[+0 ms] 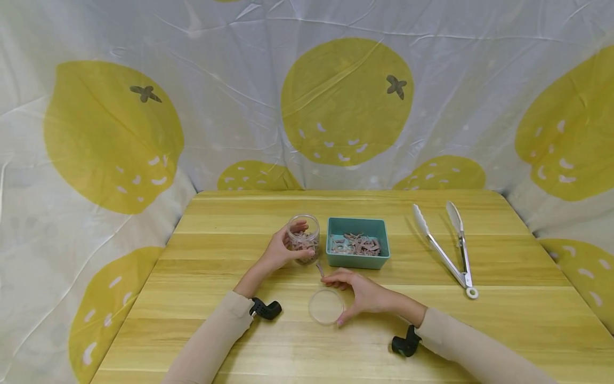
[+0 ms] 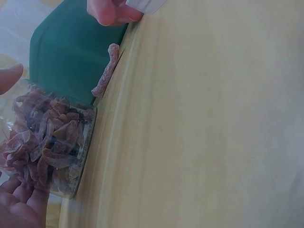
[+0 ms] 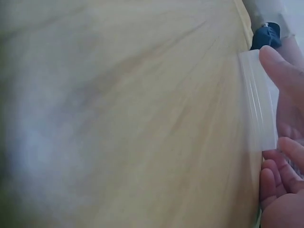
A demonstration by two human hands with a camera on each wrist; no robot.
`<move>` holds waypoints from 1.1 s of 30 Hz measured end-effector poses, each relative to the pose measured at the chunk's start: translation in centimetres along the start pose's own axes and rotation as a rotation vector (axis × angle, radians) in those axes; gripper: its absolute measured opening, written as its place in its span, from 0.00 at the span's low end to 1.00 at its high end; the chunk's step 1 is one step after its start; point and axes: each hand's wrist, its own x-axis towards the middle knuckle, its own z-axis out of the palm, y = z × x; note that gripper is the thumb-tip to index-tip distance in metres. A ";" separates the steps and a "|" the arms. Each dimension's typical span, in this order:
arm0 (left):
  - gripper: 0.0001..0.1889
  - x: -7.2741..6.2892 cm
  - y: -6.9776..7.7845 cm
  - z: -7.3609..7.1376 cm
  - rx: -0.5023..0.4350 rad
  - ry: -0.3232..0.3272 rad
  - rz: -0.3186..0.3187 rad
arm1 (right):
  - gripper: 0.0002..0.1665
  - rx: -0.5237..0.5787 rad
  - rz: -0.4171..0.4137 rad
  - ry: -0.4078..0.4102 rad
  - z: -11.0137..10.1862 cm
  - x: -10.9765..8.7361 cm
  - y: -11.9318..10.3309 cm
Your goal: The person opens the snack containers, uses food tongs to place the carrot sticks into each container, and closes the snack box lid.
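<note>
My left hand (image 1: 279,249) grips a clear jar (image 1: 310,228) partly filled with brownish-pink, white-dusted dried strips; the jar is uncovered. In the left wrist view, these strips (image 2: 54,137) show through its wall. My right hand (image 1: 363,294) pinches a round translucent lid (image 1: 326,308) at its edge, thumb on the near side and fingers on the far side, low over the table. In the right wrist view the lid (image 3: 259,99) appears edge-on. One loose strip (image 1: 320,270) lies on the table between the jar and my right fingertips. Behind it stands a teal box (image 1: 357,262) with more strips.
Metal tongs (image 1: 446,260) with white tips lie spread at the right of the wooden table (image 1: 240,213). A white cloth with yellow lemons (image 1: 347,101) hangs behind the table and at both sides. Each wrist carries a black camera mount (image 1: 266,309).
</note>
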 end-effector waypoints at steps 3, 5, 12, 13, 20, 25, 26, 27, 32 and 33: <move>0.38 -0.4 1.2 0.1 -0.006 0.000 -0.003 | 0.52 -0.027 -0.015 -0.015 0.1 0.0 0.0; 0.37 -0.5 1.7 0.2 -0.003 0.001 -0.005 | 0.52 -0.044 -0.014 -0.024 0.2 0.0 0.1; 0.38 -0.5 1.8 0.3 -0.003 0.000 -0.003 | 0.51 -0.112 -0.037 -0.034 0.2 0.0 0.1; 0.38 -0.6 1.8 0.3 -0.006 -0.002 -0.002 | 0.50 -0.118 -0.041 -0.033 0.3 0.0 0.1; 0.38 -0.6 1.9 0.3 0.004 -0.004 0.004 | 0.45 -0.141 -0.022 -0.026 0.4 0.0 -0.1; 0.37 -0.7 1.9 0.3 0.013 -0.001 0.009 | 0.44 -0.118 -0.031 -0.016 0.4 0.0 -0.2; 0.37 -0.7 1.9 0.3 0.014 -0.003 0.006 | 0.44 -0.116 -0.032 -0.013 0.4 0.0 -0.2; 0.37 -0.7 1.9 0.3 0.015 -0.004 0.003 | 0.44 -0.113 -0.033 -0.009 0.3 0.0 -0.2; 0.40 -0.3 0.9 0.2 0.023 -0.009 0.000 | 0.45 -0.090 -0.005 0.016 0.0 0.1 -0.7; 0.40 -0.2 0.5 0.2 0.024 -0.008 0.002 | 0.46 -0.086 -0.003 0.023 -0.2 0.1 -0.9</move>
